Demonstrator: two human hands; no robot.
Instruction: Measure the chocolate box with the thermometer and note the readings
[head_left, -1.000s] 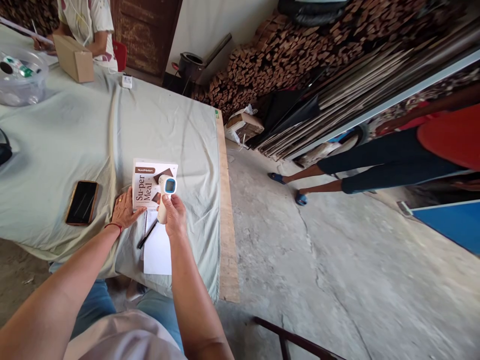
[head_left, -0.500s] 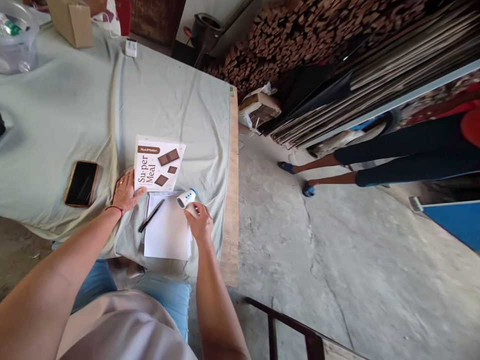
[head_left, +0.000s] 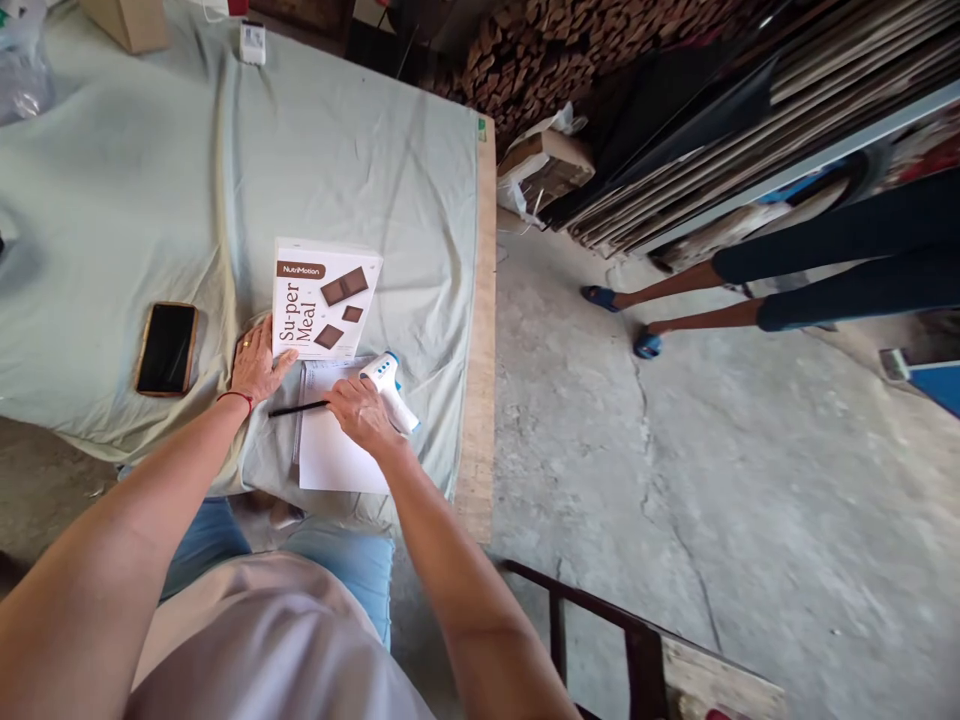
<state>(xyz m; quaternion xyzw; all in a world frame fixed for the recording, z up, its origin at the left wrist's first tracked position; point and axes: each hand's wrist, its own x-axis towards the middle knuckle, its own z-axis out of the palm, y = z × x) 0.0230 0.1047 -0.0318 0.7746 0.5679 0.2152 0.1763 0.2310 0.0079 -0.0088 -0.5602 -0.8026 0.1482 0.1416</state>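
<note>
- Since the picture just before, the right hand (head_left: 364,408) has let go of the white gadget (head_left: 386,392) and gone left to the pen (head_left: 298,408), which has turned from a slant to lie almost sideways
- The right hand now pinches the right end of the pen in its bent fingers (the palm is hidden, so I cannot tell how the inside of the grip looks)
- From those fingers the thin black pen points out to the left, across the edge of the paper (head_left: 337,462), and its loose end sticks out past the sheet, over the cloth (head_left: 337,140)
- That loose end is near the left wrist, but the right hand is the nearer hand, since it has the other end; I cannot tell which end writes
- The left hand (head_left: 255,362) is flat and loose, with its thumb touching the low left corner of the box (head_left: 328,300), and I see nothing gripped in it
- The white gadget lies just to the right of the right hand, its handle slanting back toward the person
- The box is just past the far edge of the paper, and the phone (head_left: 166,349) is off to the left of the left hand
</note>
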